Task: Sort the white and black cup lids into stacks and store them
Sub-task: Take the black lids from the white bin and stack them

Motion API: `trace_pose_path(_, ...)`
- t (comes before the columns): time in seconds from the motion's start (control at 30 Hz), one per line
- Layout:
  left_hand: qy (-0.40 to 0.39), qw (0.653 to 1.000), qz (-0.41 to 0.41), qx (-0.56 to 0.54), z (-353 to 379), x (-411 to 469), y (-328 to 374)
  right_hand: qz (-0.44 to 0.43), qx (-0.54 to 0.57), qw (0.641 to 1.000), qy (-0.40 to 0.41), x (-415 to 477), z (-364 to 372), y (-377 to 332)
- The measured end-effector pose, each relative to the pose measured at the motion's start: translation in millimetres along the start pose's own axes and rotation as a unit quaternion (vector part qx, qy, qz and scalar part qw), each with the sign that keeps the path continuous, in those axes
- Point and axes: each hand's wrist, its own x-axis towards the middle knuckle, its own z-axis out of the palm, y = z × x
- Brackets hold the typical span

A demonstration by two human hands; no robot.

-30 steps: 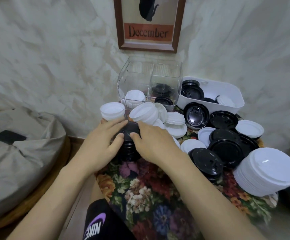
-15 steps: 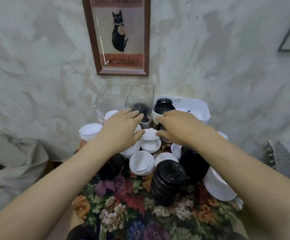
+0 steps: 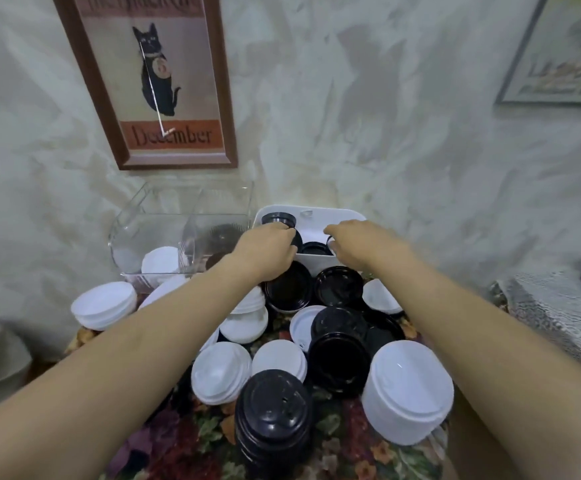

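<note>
White bin (image 3: 347,213) — left hand (image 3: 264,251), right hand (image 3: 361,241) above

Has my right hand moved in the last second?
Yes. The right hand went back and right, now reaching into the white bin.

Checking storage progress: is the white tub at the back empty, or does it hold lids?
Not empty: black lids sit inside the white tub, stacked at its back-left corner.

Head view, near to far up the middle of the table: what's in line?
Black stack → white lids → black lid → white bin.
</note>
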Motion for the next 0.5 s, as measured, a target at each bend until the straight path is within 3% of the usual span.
trace_pose_path(0.27,-0.033,0.998,-0.018,-0.058,20.5,31.8,11.2,0.020,0.022,0.995,-0.091,45.8,17.0,35.0)
trace_pose_path(0.5,-0.066,0.980,-0.067,-0.175,30.2,38.4,8.2,0.035,0.057,0.994,-0.081,63.9,33.1,35.1)
